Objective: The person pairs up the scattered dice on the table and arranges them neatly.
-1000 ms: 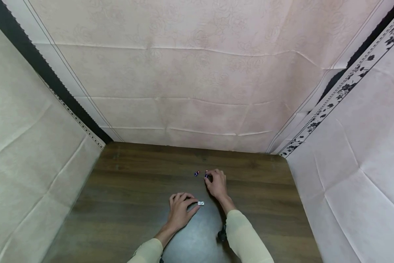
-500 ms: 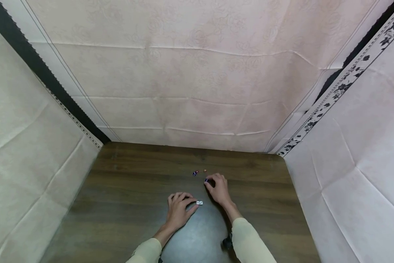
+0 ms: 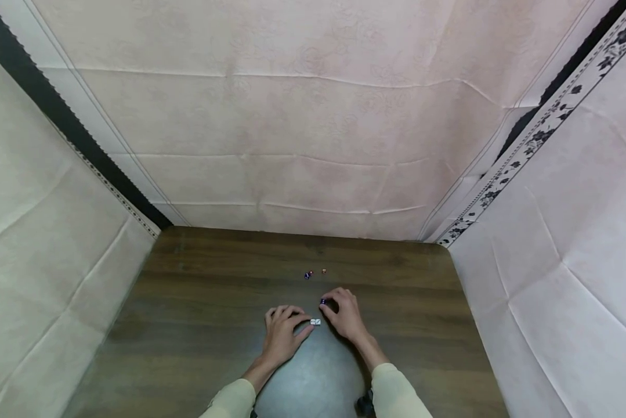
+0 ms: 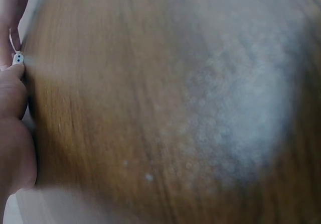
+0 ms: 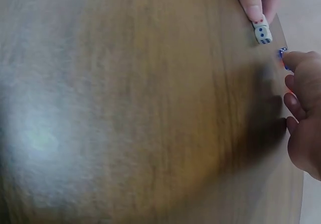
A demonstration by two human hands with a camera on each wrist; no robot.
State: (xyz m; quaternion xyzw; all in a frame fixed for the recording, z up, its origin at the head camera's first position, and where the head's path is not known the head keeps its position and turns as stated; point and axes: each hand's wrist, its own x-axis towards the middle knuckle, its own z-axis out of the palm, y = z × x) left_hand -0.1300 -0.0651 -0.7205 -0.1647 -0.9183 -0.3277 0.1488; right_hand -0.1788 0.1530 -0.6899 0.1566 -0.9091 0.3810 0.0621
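Note:
Two white dice (image 3: 315, 322) sit side by side on the wooden table in the head view. My left hand (image 3: 281, 334) pinches the nearer one between thumb and index finger; that white die (image 4: 18, 59) peeks out between the fingertips in the left wrist view. To the right and slightly farther back, my right hand (image 3: 346, 316) pinches a dark blue die (image 3: 323, 301) with thumb and index finger. In the right wrist view this blue die (image 5: 283, 51) is partly covered by the fingers, close to the white dice (image 5: 263, 34).
Beyond the hands lie a dark blue die (image 3: 307, 276), a small red die (image 3: 311, 272) right beside it, and an orange-red die (image 3: 324, 271) to their right. Pale patterned cloth (image 3: 302, 145) hangs behind the table's (image 3: 213, 278) far edge, with more cloth at both sides.
My right hand has drawn the blue die away from the dice at the back, toward the white pair. The left hand stays at the white dice.

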